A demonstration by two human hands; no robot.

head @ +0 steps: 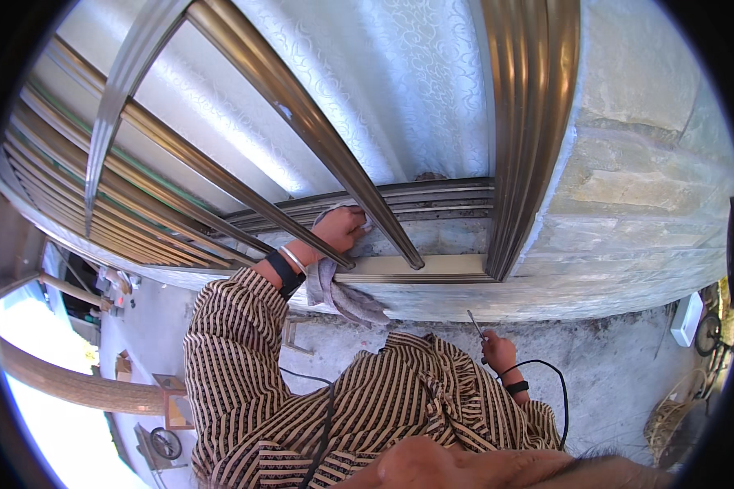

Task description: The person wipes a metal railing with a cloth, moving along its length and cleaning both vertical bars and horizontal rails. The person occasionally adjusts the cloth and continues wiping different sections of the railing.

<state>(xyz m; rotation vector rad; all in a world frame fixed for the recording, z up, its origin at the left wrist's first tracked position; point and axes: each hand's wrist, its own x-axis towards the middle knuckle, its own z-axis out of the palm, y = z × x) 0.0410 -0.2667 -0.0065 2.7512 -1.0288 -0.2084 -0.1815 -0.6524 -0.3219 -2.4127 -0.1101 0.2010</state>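
Observation:
My left hand (341, 228) reaches between the metal bars (318, 134) of a window grille and is closed on a grey cloth (350, 299). Part of the cloth is bunched under my fingers at the window track (434, 200); its loose end hangs over the outer edge of the sill. Dark dirt shows along the track and on the stone ledge (446, 237) in front of it. Lower down, away from the wall, my right hand (499, 352) grips a screwdriver (476, 323), its thin metal shaft pointing up towards the wall. Most of its handle is hidden in my fist.
Behind the grille hangs a white patterned curtain (397, 79). A bronze-coloured window frame (526, 134) meets the stone-tiled wall (636, 183) at right. A black cable (566, 391) loops beside my right arm. A woven basket (667, 422) and a white basin (686, 319) stand on the right.

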